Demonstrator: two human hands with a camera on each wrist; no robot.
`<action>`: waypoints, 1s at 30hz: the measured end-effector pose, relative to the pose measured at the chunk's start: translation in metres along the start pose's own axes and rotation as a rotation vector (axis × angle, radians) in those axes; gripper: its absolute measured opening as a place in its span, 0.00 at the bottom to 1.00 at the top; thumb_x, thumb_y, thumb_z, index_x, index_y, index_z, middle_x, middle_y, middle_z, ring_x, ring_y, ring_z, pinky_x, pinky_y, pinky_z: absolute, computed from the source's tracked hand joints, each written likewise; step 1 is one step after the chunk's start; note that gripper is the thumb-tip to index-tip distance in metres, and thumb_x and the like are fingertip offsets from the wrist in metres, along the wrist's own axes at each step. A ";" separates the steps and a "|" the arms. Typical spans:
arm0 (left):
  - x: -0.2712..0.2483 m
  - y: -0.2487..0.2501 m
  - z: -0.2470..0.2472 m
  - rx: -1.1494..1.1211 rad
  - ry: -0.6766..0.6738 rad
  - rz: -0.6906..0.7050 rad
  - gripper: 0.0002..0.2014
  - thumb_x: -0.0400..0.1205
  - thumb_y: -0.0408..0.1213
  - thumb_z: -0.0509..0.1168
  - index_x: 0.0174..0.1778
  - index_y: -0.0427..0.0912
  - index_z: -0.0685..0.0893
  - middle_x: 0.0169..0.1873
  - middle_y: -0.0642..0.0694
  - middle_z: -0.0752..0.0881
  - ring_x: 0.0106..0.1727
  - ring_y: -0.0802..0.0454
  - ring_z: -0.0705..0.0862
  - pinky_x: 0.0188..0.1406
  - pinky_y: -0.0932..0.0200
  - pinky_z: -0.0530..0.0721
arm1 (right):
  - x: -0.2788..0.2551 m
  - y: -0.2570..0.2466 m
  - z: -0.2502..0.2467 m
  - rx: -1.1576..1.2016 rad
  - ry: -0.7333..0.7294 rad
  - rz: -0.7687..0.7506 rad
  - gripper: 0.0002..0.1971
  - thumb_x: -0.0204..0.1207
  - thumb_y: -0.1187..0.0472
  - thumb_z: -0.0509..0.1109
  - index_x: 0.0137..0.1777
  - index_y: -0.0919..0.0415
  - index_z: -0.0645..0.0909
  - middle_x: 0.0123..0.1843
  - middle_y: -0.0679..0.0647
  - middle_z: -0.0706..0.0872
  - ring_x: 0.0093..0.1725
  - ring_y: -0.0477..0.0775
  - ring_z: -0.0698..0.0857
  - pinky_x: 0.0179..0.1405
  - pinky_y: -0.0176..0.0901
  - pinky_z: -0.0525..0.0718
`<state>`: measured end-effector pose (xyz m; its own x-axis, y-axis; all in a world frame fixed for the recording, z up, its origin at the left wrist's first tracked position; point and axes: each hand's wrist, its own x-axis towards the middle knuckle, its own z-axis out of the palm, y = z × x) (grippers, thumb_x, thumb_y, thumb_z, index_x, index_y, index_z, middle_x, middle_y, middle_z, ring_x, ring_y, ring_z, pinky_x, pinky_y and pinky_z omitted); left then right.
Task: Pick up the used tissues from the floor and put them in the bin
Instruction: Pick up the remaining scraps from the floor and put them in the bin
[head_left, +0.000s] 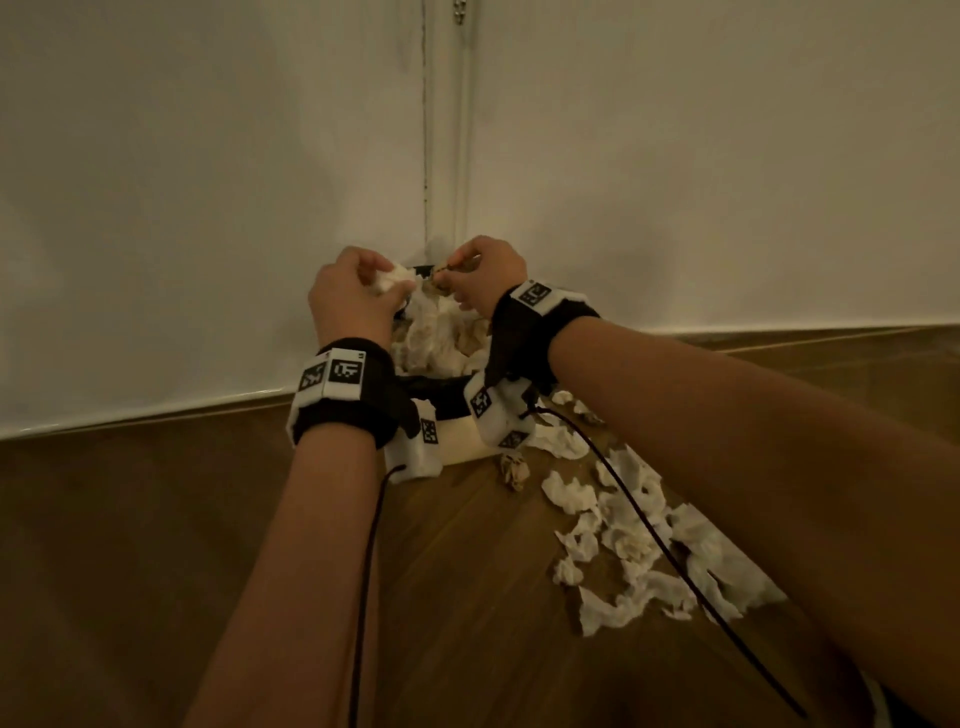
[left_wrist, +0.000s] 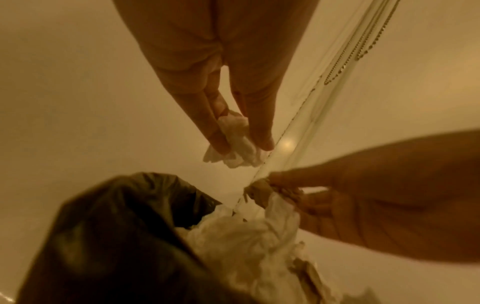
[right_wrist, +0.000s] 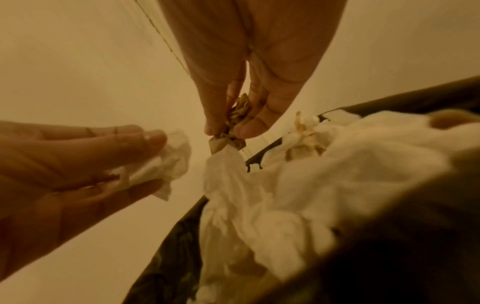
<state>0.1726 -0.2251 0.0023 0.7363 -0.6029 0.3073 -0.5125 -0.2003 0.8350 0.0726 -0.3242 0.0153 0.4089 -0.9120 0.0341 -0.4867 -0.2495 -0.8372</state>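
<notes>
tissues (head_left: 639, 535), soft, crumpled and torn-edged, lie scattered over the wooden floor (head_left: 467, 597) just right of the bin (head_left: 457, 436); too many overlap there for a sure count, though most are white and one small wad (head_left: 514, 470) nearest the bin looks brownish. the bin itself stands in the corner against the pale wall (head_left: 208, 208), lined with a thin, glossy black bag (left_wrist: 116, 236), and is heaped to the rim with more rumpled white tissue (right_wrist: 272, 205). two hands hover above that heap. the left hand (head_left: 353, 301) has its fingers curled round one white crumpled tissue (left_wrist: 236, 144), pinched between thumb and fingertips. the right hand (head_left: 483, 280) pinches one brown, stained wad (right_wrist: 233, 131) between thumb and fingertips, and a limp white sheet (right_wrist: 226, 164) trails from it down onto the heap. each wrist wears one black band (head_left: 353, 400) carrying white blocks printed with black square markers, and one thin dark cable (head_left: 649, 535) runs back from each band.
</notes>
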 end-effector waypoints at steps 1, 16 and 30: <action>0.001 0.000 0.004 0.016 -0.026 0.000 0.10 0.71 0.41 0.76 0.45 0.46 0.84 0.49 0.43 0.84 0.47 0.52 0.81 0.45 0.64 0.75 | 0.005 -0.005 0.004 -0.035 -0.039 -0.005 0.09 0.71 0.59 0.77 0.36 0.53 0.77 0.46 0.56 0.89 0.45 0.55 0.88 0.48 0.49 0.88; -0.028 0.010 0.026 0.632 -0.357 -0.077 0.17 0.81 0.36 0.56 0.65 0.48 0.78 0.68 0.41 0.71 0.70 0.42 0.69 0.72 0.35 0.55 | -0.014 -0.004 -0.018 -0.217 -0.108 -0.067 0.23 0.77 0.75 0.54 0.64 0.59 0.83 0.66 0.58 0.82 0.65 0.57 0.80 0.61 0.40 0.78; -0.137 0.011 0.072 0.125 -0.319 0.302 0.05 0.82 0.43 0.57 0.48 0.54 0.79 0.33 0.56 0.77 0.34 0.56 0.78 0.32 0.62 0.74 | -0.093 0.134 -0.071 -0.164 0.325 0.063 0.14 0.78 0.68 0.59 0.55 0.54 0.83 0.48 0.54 0.85 0.41 0.48 0.81 0.41 0.40 0.83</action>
<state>0.0346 -0.1999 -0.0636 0.3826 -0.8525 0.3562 -0.7470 -0.0586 0.6622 -0.0852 -0.2958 -0.0614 0.1201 -0.9765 0.1791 -0.6310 -0.2144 -0.7456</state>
